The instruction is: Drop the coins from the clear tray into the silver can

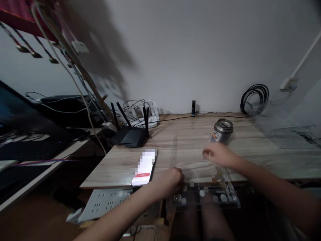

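left hand (168,182) is resting loosely curled on the near-left edge of the clear acrylic tray (175,157), grip unclear | right hand (218,154) is hovering above tray, fingers bunched, contents unclear | silver round coins (202,193) are lying along tray's near end | metal tin can (223,130) is standing just behind.

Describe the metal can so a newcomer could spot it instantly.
Start at the wooden desk against the white wall. Beyond the clear tray of coins, just past the right hand, stands the metal can. It is the only shiny upright cylinder there, open-topped with a printed label.
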{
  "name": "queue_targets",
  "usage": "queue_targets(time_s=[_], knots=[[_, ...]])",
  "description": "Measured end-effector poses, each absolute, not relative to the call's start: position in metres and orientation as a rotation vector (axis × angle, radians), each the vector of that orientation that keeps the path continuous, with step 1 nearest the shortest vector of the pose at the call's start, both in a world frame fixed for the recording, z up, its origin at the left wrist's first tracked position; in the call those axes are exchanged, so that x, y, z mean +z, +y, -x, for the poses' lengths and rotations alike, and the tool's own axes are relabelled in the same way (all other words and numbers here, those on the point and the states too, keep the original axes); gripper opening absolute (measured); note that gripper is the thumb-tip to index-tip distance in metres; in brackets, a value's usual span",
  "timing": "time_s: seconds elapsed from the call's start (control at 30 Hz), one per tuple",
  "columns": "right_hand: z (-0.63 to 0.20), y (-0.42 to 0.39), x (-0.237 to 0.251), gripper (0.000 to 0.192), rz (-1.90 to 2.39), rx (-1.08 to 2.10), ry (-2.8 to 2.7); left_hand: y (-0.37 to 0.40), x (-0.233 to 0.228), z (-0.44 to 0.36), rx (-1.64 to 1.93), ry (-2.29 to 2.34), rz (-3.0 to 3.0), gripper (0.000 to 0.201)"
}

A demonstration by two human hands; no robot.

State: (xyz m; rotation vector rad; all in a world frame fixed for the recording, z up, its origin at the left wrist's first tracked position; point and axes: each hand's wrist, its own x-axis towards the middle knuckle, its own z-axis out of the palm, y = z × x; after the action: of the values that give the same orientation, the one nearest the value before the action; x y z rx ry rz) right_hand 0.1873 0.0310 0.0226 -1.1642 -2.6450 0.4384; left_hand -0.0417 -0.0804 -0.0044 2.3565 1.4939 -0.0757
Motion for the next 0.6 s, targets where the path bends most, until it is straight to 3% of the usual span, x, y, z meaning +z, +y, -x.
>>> queue_targets(time_s=[0.1, 0.2, 0.4, 0.6], knots=[[-0.162, -0.016, -0.016, 0.017, 1.088, 0.716, -2.812, -0.075, -0.01, 0.026, -0.212, 1.585, -2.427, 0.023], [-0.149, -0.036, -0.036, 0.026, 1.097, 0.706, -2.818, -0.067, -0.015, 0.026, -0.248, 1.732, -2.563, 0.027], [-0.141, -0.034, -0.042, 0.011, 1.042, 0.817, -2.758, -0.054, -0.018, 0.046, -0.263, 1.803, -2.638, 0.024], [-0.136, -0.041, -0.053, 0.015, 1.02, 0.801, -2.73, -0.05, -0.022, 0.042, -0.35, 1.746, -2.61, 0.026]])
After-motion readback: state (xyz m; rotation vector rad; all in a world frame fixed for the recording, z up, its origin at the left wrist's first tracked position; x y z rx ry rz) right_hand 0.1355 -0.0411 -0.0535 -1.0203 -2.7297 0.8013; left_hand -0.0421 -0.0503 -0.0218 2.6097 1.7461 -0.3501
